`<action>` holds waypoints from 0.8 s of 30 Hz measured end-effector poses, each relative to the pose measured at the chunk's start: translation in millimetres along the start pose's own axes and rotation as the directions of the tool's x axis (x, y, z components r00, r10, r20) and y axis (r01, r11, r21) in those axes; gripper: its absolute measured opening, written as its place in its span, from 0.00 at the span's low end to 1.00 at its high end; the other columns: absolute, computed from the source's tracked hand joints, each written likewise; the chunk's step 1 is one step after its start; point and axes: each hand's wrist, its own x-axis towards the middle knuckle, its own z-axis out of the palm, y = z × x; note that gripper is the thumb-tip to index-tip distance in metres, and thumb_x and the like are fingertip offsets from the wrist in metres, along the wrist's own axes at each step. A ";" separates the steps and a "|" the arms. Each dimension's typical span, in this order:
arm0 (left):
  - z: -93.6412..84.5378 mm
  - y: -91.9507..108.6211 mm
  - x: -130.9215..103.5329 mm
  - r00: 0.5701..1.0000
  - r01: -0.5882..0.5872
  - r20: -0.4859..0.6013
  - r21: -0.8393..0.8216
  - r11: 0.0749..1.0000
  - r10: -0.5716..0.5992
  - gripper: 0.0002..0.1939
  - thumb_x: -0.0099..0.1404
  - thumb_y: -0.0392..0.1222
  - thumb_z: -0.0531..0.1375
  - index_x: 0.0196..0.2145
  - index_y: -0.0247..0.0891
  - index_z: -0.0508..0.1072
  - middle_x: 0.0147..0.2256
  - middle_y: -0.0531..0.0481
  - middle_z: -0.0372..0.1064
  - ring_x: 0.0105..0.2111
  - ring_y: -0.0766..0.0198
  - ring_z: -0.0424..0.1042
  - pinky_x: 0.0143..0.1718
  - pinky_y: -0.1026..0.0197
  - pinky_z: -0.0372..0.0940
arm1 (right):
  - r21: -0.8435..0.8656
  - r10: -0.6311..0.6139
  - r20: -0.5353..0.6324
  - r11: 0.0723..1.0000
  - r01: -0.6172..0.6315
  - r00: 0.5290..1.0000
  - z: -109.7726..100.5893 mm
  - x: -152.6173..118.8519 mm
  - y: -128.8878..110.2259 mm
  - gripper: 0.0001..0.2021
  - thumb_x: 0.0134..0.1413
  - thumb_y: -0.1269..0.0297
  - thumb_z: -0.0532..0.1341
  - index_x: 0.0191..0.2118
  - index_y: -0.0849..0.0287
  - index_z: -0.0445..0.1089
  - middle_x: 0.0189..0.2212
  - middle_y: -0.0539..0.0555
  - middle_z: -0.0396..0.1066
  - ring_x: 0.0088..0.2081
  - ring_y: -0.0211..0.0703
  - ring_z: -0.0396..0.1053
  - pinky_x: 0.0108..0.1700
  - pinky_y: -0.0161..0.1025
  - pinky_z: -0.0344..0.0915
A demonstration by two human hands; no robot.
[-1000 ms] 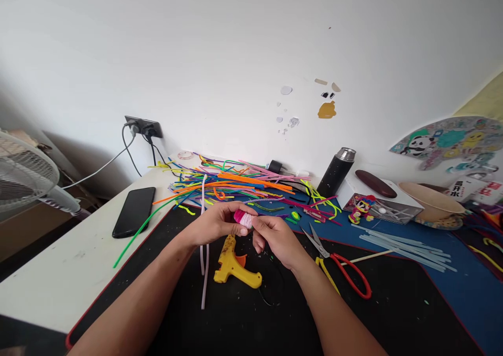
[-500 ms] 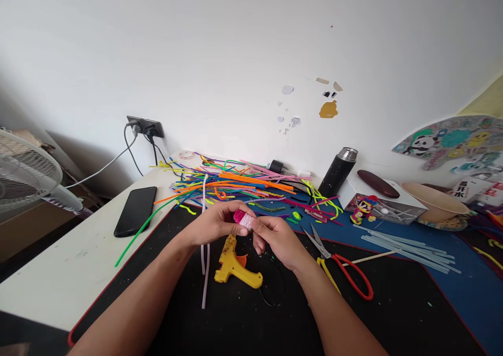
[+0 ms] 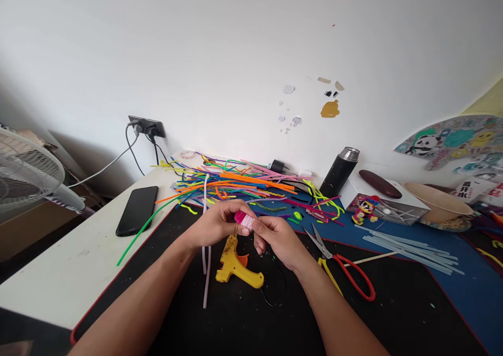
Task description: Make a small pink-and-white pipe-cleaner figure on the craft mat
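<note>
Between my two hands is a small coil of fuzzy pipe cleaner [image 3: 245, 221], magenta at its left end and pale pink toward the right. The fingers of my left hand [image 3: 222, 222] pinch its magenta side. My right hand [image 3: 275, 235] grips the pale end with thumb and fingers, which hide part of it. Below the hands a yellow glue gun [image 3: 239, 272] lies on the black mat [image 3: 275, 324]. Pale lilac pipe cleaners [image 3: 206, 282] lie beside and beneath my left hand. Right of my right hand are open scissors [image 3: 349, 269] with red handles.
A heap of coloured pipe cleaners [image 3: 236, 180] spreads along the wall. A phone [image 3: 137, 209] lies at left. At right stand a black flask [image 3: 340, 173], a small figure [image 3: 365, 209], a tissue box [image 3: 408, 209] and a bowl [image 3: 440, 199]; clear glue sticks [image 3: 412, 251] lie in front.
The whole view has shifted very slightly, so things sit a little farther right. Both hands keep the same hold on the pipe cleaner coil.
</note>
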 end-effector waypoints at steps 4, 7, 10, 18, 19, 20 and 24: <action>0.4 1.0 0.6 1.000 -0.022 -0.007 0.016 1.000 0.022 0.16 0.60 0.50 0.74 0.39 0.35 0.83 0.36 0.48 0.73 0.35 0.62 0.72 0.40 0.61 0.66 | 0.009 -0.001 -0.002 1.000 0.001 1.000 0.9 0.3 0.3 0.28 0.57 0.35 0.67 0.28 0.58 0.70 0.17 0.45 0.65 0.20 0.37 0.63 0.27 0.37 0.59; 1.6 0.6 1.3 0.999 -0.032 -0.017 0.014 0.999 0.032 0.17 0.60 0.51 0.74 0.38 0.35 0.83 0.35 0.47 0.74 0.35 0.61 0.72 0.40 0.60 0.66 | 0.000 -0.006 -0.007 1.000 0.006 1.000 0.9 0.5 0.0 0.28 0.57 0.35 0.67 0.27 0.58 0.71 0.17 0.46 0.65 0.20 0.37 0.63 0.27 0.37 0.59; 3.2 -0.5 1.8 0.999 -0.038 -0.023 0.002 0.999 0.038 0.16 0.60 0.51 0.74 0.38 0.35 0.83 0.35 0.47 0.74 0.35 0.61 0.73 0.40 0.60 0.66 | 0.002 -0.017 -0.014 1.000 0.017 1.000 0.9 0.4 -0.5 0.27 0.58 0.36 0.67 0.27 0.58 0.70 0.17 0.46 0.65 0.20 0.37 0.63 0.27 0.37 0.58; 6.1 -2.1 1.1 0.999 0.008 -0.044 -0.078 0.997 -0.012 0.16 0.58 0.48 0.75 0.37 0.34 0.82 0.35 0.49 0.72 0.34 0.62 0.71 0.39 0.61 0.66 | 0.056 -0.016 -0.033 0.998 0.018 0.999 0.9 1.0 0.8 0.26 0.58 0.38 0.68 0.26 0.58 0.70 0.16 0.45 0.64 0.20 0.37 0.64 0.28 0.37 0.59; 7.1 -2.5 1.4 0.998 0.019 -0.049 -0.100 0.995 -0.025 0.16 0.58 0.48 0.75 0.38 0.34 0.82 0.36 0.49 0.72 0.35 0.62 0.71 0.39 0.61 0.66 | 0.069 -0.017 -0.040 0.997 0.019 0.999 0.6 1.4 1.6 0.26 0.59 0.38 0.68 0.26 0.58 0.70 0.17 0.45 0.64 0.20 0.37 0.64 0.28 0.37 0.58; 8.5 -3.2 2.0 0.998 0.030 -0.053 -0.130 0.991 -0.037 0.16 0.59 0.47 0.75 0.39 0.34 0.81 0.37 0.49 0.72 0.36 0.62 0.71 0.40 0.61 0.66 | 0.088 -0.014 -0.048 0.996 0.018 0.999 0.3 1.8 2.5 0.26 0.59 0.39 0.68 0.25 0.58 0.69 0.17 0.45 0.64 0.20 0.37 0.64 0.28 0.37 0.58; 14.9 -7.5 6.0 0.992 -0.009 -0.121 -0.303 0.953 -0.029 0.20 0.59 0.43 0.76 0.45 0.37 0.76 0.37 0.51 0.71 0.36 0.64 0.71 0.40 0.62 0.67 | 0.179 0.006 -0.086 0.984 0.010 0.996 -1.1 2.8 4.6 0.25 0.58 0.40 0.69 0.26 0.58 0.68 0.18 0.44 0.62 0.21 0.36 0.63 0.27 0.36 0.57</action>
